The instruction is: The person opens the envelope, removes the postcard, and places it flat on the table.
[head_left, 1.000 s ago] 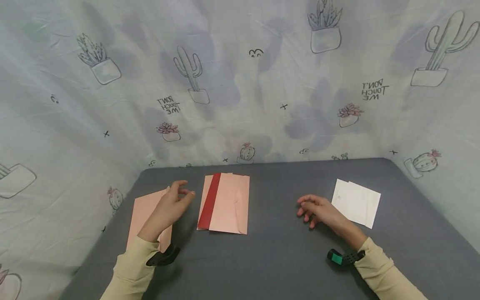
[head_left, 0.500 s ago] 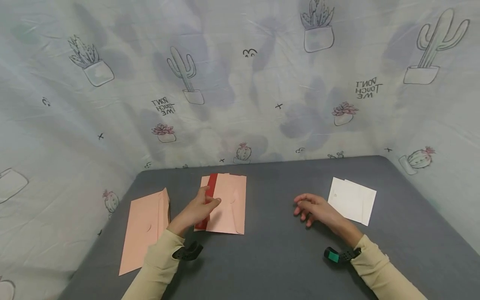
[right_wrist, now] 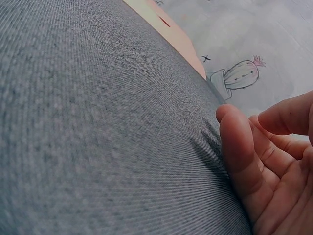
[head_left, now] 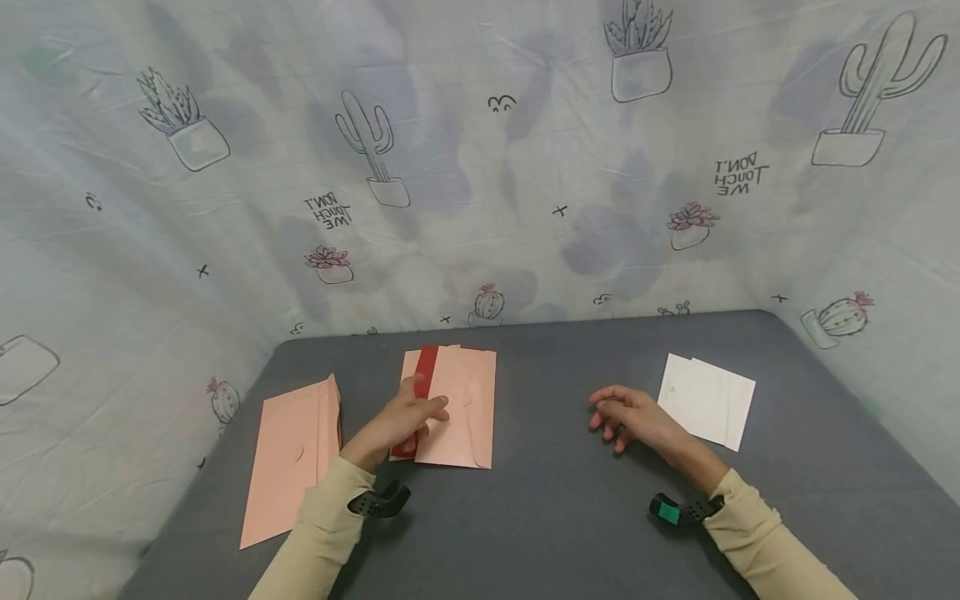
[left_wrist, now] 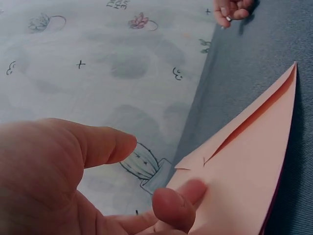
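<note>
In the head view my left hand (head_left: 397, 423) lies over the left part of the middle pink envelopes (head_left: 467, 433), its thumb apart from the fingers. A red strip (head_left: 427, 367) runs down that side, partly hidden by the hand. Up close in the left wrist view, fingertips (left_wrist: 194, 190) meet or hover just over the pink envelope (left_wrist: 239, 181); which of the two I cannot tell. No grip on it shows. My right hand (head_left: 637, 419) rests low over the table, fingers loosely bent and holding nothing, left of the white papers (head_left: 708, 402).
Another pink envelope (head_left: 281, 467), apparently with more beneath, lies at the table's left side. The dark grey table (head_left: 540, 517) reaches back to a pale curtain (head_left: 480, 167) with cactus drawings, which also hangs along both sides.
My left hand has moved right, from above the left pink envelope to the middle ones, and has shifted only slightly in the last half second. The right hand stays in place.
</note>
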`<action>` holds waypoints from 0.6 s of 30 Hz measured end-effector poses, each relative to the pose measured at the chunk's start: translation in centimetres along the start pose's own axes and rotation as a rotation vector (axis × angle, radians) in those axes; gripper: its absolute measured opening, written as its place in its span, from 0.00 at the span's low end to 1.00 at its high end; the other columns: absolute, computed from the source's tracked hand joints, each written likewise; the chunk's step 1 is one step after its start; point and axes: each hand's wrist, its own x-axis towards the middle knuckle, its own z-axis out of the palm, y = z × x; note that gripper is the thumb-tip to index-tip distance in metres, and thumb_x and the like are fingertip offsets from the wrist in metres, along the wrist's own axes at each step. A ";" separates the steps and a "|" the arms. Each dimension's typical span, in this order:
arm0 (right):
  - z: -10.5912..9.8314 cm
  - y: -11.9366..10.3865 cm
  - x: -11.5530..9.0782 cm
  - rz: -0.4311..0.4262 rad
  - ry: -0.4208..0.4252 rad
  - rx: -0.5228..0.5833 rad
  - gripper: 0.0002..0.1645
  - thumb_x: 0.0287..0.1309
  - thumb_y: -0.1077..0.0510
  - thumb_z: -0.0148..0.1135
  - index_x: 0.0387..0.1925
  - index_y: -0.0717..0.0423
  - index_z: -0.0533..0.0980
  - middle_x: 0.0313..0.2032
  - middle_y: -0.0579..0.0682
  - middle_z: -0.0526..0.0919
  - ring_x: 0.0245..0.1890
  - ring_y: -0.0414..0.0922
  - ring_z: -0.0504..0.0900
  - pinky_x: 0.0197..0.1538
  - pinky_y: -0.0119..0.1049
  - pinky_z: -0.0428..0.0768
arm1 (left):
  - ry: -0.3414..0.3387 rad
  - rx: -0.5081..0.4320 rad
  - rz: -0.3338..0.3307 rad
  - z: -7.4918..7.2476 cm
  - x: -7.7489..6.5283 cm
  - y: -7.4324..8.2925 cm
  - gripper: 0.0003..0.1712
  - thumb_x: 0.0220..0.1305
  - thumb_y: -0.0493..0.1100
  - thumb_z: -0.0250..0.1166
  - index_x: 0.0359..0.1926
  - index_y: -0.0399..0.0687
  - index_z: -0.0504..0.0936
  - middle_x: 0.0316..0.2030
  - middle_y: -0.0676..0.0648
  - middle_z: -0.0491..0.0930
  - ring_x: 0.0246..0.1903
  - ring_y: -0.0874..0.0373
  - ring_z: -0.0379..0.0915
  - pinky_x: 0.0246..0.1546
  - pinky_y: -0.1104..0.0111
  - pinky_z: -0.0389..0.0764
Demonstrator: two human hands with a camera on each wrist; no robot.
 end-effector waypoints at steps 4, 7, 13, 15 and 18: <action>0.0 0.2 0.1 0.005 0.001 0.004 0.25 0.78 0.53 0.48 0.63 0.70 0.66 0.40 0.55 0.83 0.30 0.40 0.80 0.30 0.39 0.84 | -0.006 0.007 -0.002 0.2 0.1 -0.2 0.48 0.74 0.55 0.57 0.78 0.42 0.40 0.50 0.41 0.85 0.14 0.60 0.58 0.16 0.71 0.59; 0.0 0.3 0.1 0.007 0.003 0.006 0.25 0.78 0.53 0.48 0.62 0.69 0.67 0.40 0.55 0.83 0.29 0.40 0.80 0.29 0.39 0.84 | 0.042 0.027 0.005 0.2 0.2 -0.3 0.45 0.74 0.53 0.57 0.78 0.41 0.43 0.57 0.37 0.78 0.16 0.59 0.59 0.17 0.70 0.60; 0.0 0.3 0.1 0.008 0.003 0.004 0.25 0.78 0.53 0.48 0.62 0.70 0.67 0.40 0.55 0.83 0.29 0.40 0.80 0.29 0.39 0.84 | 0.102 0.050 -0.019 0.0 0.5 -0.7 0.45 0.74 0.52 0.57 0.78 0.40 0.42 0.44 0.38 0.78 0.15 0.59 0.58 0.17 0.70 0.62; 0.0 0.3 0.1 0.007 0.002 0.005 0.24 0.78 0.53 0.48 0.62 0.70 0.67 0.40 0.55 0.83 0.29 0.40 0.80 0.29 0.39 0.84 | 0.093 0.036 -0.025 -0.2 0.5 -0.9 0.46 0.74 0.53 0.57 0.78 0.40 0.42 0.32 0.41 0.78 0.14 0.60 0.58 0.15 0.71 0.63; 0.0 0.2 0.1 0.010 0.004 0.004 0.24 0.78 0.54 0.48 0.62 0.70 0.67 0.40 0.55 0.83 0.29 0.40 0.79 0.29 0.39 0.84 | 0.087 -0.001 -0.037 -0.2 0.7 -1.1 0.47 0.73 0.53 0.59 0.78 0.41 0.42 0.25 0.46 0.74 0.13 0.60 0.58 0.15 0.71 0.63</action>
